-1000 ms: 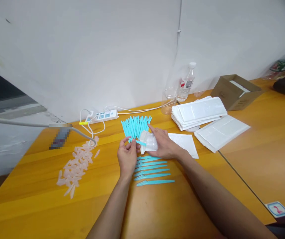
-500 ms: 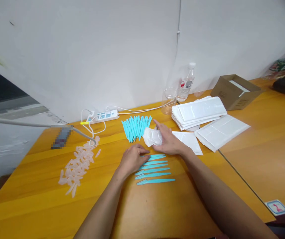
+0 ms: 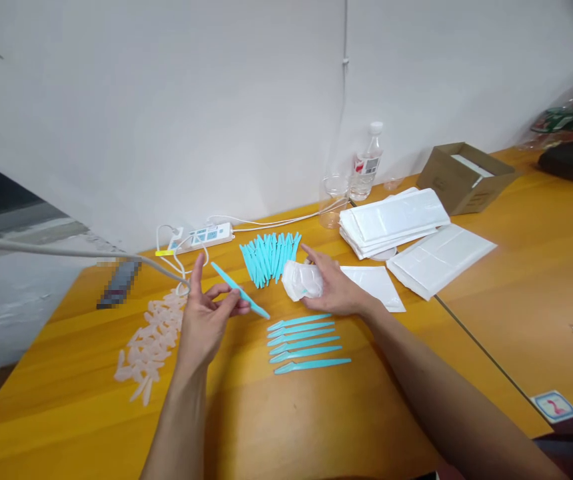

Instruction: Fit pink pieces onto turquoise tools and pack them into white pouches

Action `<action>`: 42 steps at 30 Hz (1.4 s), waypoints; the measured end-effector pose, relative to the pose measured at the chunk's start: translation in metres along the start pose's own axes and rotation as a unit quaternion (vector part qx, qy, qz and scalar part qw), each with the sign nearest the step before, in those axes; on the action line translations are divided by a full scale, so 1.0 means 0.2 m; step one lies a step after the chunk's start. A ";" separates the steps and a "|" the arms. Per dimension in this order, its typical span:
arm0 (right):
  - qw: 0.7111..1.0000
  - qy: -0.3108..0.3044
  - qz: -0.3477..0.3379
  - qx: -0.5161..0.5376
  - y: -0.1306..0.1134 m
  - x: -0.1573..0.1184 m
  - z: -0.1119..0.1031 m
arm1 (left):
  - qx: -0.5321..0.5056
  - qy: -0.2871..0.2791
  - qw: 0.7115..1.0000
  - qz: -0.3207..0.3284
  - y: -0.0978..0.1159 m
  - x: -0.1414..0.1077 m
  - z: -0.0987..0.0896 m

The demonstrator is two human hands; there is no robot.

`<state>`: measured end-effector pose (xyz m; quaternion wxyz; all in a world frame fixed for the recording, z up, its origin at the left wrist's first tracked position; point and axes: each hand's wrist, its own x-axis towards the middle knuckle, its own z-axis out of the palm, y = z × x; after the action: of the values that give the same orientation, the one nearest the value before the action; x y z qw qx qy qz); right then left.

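Observation:
My left hand (image 3: 211, 313) pinches one light-blue eyebrow razor (image 3: 239, 291) between thumb and fingers, its index finger raised, above the table left of the row. In my right hand (image 3: 334, 283) is a wad of white plastic bags (image 3: 301, 281), gripped by its right end. Below that hand, a row of several blue razors (image 3: 306, 349) lies side by side. A heap of more blue razors (image 3: 269, 259) lies just behind the bags. Left of my left hand, translucent pinkish blade caps (image 3: 154, 337) are scattered in a pile, partly hidden by the hand.
A power strip (image 3: 211, 235) with white cables lies by the wall. Farther right stand a clear plastic cup (image 3: 334, 203), a water bottle (image 3: 366, 163) and a cardboard box (image 3: 459, 187). White packets (image 3: 399, 217) are stacked before them. A grey cable (image 3: 66, 249) crosses the left side.
My left hand has risen from the row and moved left toward the caps, carrying one razor. My right hand still holds the bags in nearly the same place. The view has shifted slightly.

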<state>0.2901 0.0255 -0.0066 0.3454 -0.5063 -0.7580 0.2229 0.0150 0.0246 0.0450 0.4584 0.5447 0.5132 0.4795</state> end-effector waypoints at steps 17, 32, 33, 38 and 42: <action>1.000 -0.001 -0.014 -0.025 -0.03 -0.01 0.07 | 0.010 0.172 0.984 0.036 -0.10 -0.02 0.32; 0.999 -0.026 -0.033 -0.032 -0.04 -0.01 0.05 | 0.266 -0.112 0.952 0.104 -0.21 -0.07 0.22; 0.998 -0.035 -0.030 -0.040 -0.04 -0.01 0.05 | 0.281 -0.117 0.946 0.108 -0.21 -0.07 0.22; 0.994 -0.075 -0.014 -0.078 0.01 -0.02 0.04 | 0.342 -0.202 0.913 0.098 -0.21 -0.08 0.23; 0.990 -0.101 -0.008 -0.095 0.06 -0.03 0.03 | 0.376 -0.251 0.885 0.112 -0.20 -0.06 0.30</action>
<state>0.2954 0.0239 -0.0201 0.2187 -0.5055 -0.8111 0.1970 0.0692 0.0147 -0.0015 0.2754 0.8323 0.4583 0.1463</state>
